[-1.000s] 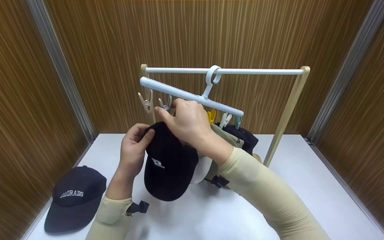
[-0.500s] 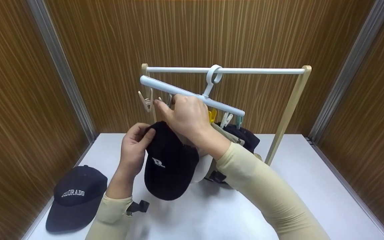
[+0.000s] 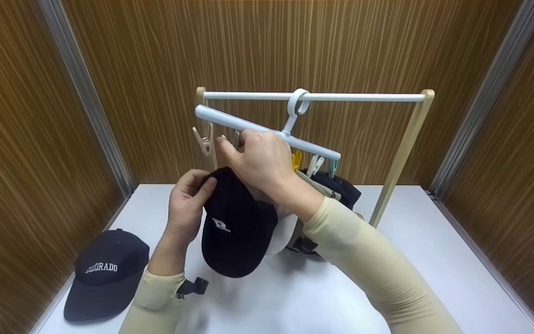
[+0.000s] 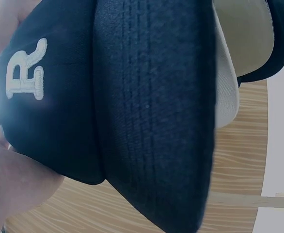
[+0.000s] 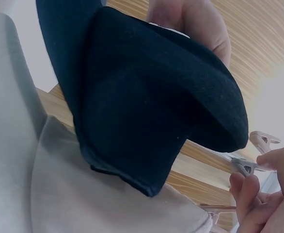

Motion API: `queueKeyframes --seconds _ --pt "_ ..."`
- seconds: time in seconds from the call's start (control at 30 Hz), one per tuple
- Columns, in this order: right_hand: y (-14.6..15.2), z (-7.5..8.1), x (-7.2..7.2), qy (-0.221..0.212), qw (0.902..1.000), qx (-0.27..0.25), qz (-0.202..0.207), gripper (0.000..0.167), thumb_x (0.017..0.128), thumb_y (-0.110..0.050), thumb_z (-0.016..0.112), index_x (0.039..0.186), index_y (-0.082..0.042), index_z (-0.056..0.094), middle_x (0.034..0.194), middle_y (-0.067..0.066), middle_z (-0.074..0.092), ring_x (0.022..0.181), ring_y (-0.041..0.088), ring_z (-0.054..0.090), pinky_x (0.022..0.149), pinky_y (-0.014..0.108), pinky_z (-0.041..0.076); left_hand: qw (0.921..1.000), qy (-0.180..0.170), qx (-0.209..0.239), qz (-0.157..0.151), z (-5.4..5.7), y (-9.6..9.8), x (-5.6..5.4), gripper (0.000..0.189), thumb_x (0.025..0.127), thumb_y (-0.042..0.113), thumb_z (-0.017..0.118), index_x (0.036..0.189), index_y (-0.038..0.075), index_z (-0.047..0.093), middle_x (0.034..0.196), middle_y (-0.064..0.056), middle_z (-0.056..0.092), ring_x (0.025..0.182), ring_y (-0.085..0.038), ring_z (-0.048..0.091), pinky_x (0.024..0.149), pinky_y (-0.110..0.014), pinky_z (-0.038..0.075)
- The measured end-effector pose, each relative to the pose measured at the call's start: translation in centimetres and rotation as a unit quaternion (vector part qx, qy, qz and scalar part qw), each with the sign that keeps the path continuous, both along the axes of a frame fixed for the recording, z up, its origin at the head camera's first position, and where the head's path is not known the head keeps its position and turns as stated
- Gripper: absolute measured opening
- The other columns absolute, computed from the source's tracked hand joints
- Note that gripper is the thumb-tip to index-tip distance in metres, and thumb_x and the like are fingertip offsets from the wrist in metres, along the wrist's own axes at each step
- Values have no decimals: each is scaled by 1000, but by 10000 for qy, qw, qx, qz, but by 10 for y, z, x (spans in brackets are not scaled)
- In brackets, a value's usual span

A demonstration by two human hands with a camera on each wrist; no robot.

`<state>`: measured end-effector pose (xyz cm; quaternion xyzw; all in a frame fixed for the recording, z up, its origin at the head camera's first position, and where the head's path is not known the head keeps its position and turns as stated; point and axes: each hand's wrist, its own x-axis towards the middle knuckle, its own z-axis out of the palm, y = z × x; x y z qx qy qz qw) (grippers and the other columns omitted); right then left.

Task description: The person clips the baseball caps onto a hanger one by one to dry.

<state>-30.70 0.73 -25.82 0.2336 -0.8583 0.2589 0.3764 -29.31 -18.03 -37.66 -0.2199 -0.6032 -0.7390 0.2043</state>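
Observation:
My left hand [image 3: 186, 208] pinches the crown edge of a black baseball cap [image 3: 234, 227] with a white R [image 4: 25, 68]. The cap hangs brim down, below the hanger. Above it, my right hand [image 3: 264, 160] pinches a grey clothespin [image 5: 243, 166], mostly hidden behind the fingers in the head view. That clothespin hangs from a white clip hanger [image 3: 234, 121], which tilts down to the right. The right wrist view shows the cap's edge close to the clothespin, and I cannot tell whether they touch.
The hanger hooks over a rack's white rail [image 3: 364, 97]. A pink clothespin [image 3: 205, 141] hangs at its left end. To the right, a white clothespin [image 3: 314, 166] and others hold several caps, one beige [image 4: 246, 36]. A navy COLORADO cap [image 3: 104, 273] lies at left on the white table [image 3: 434, 260].
My right hand has risen slightly and covers more of the grey clothespin. The left hand and the black cap have hardly moved.

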Motion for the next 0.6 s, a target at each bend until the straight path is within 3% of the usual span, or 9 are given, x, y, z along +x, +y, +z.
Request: queueKeyframes --seconds 0.6 --pt "16 3 2 -306 9947 -137 968 58 108 -34 71 58 -18 46 53 -9 35 50 13 39 49 32 30 9997 183 122 87 3 6 5 5 109 3 71 113 1 71 102 -8 70 94 -23 68 83 -32 58"
